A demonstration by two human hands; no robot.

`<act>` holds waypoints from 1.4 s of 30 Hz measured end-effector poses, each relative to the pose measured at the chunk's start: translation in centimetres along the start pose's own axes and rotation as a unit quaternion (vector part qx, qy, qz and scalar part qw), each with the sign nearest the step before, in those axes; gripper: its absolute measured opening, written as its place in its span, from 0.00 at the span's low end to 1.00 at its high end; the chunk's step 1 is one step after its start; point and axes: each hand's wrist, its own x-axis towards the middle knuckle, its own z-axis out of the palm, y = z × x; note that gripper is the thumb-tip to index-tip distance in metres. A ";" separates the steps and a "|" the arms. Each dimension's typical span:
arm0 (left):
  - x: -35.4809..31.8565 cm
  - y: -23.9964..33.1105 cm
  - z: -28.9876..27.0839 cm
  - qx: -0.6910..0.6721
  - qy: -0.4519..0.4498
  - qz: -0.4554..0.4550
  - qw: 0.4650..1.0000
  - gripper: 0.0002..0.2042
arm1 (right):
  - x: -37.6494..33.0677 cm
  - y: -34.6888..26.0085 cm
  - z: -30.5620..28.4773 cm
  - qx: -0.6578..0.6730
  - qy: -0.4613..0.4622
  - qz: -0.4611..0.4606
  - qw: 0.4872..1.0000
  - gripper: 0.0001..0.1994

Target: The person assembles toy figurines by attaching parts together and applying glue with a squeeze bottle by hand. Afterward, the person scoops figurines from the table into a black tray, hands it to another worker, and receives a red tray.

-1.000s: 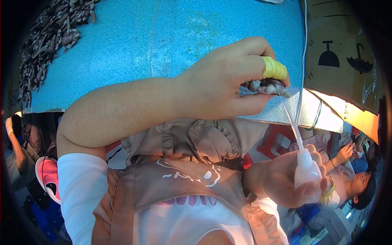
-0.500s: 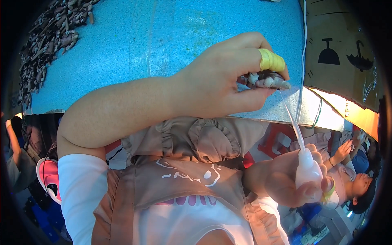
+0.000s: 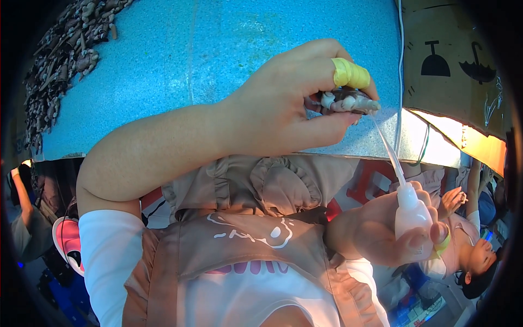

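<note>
My left hand (image 3: 305, 101) reaches across above the blue table and pinches a small lumpy piece (image 3: 351, 103), dark brown with white-grey knobs, between thumb and fingers. Yellow tape (image 3: 350, 73) wraps one finger of that hand. Lower and to the right, my right hand (image 3: 389, 226) is closed round a translucent white squeeze bottle (image 3: 413, 217) with a long thin nozzle (image 3: 393, 155). The nozzle points upward, its fine tip at or very close to the right end of the piece; whether they touch I cannot tell. The right hand also carries yellow tape.
A heap of small dark and pale pieces (image 3: 65, 62) covers the far left of the blue tabletop (image 3: 163, 65). A white cable (image 3: 401, 65) runs along its right edge, beside a cardboard box (image 3: 455, 32). At the far right sits another person (image 3: 463, 256).
My left hand, with the piece, has shifted slightly left. The bottle stays almost in place, its tip still at the piece's right end. The view has moved a little.
</note>
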 end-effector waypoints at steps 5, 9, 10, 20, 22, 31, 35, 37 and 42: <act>0.1 0.4 -0.7 0.003 -0.044 -0.017 0.999 0.15 | 0.0 0.1 0.4 0.010 0.042 -0.014 0.999 0.10; 0.2 0.4 -0.7 -0.005 -0.052 -0.028 0.998 0.15 | 0.3 0.1 -0.7 -0.002 -0.017 0.004 1.000 0.10; 0.1 0.4 -0.7 -0.009 -0.053 -0.035 0.998 0.15 | 0.2 0.2 -0.7 0.010 -0.032 0.008 0.999 0.11; 0.0 0.3 -0.7 -0.025 -0.058 -0.053 0.997 0.14 | -0.1 0.5 0.5 0.025 -0.014 -0.002 1.000 0.11; -0.3 0.2 -0.4 -0.057 -0.052 -0.071 0.994 0.14 | -0.2 0.6 0.6 -0.007 0.022 -0.009 1.000 0.11; 0.0 0.5 -0.7 -0.095 -0.063 -0.157 0.981 0.16 | 0.9 1.1 0.5 0.052 0.109 0.119 0.986 0.20; -0.4 0.4 -0.3 -0.213 -0.009 -0.195 0.957 0.17 | 1.4 4.6 -0.9 -0.008 0.018 0.266 0.964 0.15; -0.7 0.2 -0.6 -0.177 -0.005 -0.194 0.965 0.16 | 1.7 6.3 -0.9 -0.044 -0.035 0.285 0.957 0.13; -0.4 0.8 -0.3 -0.183 -0.005 -0.229 0.956 0.15 | 2.7 8.6 -0.2 -0.108 -0.060 0.247 0.961 0.13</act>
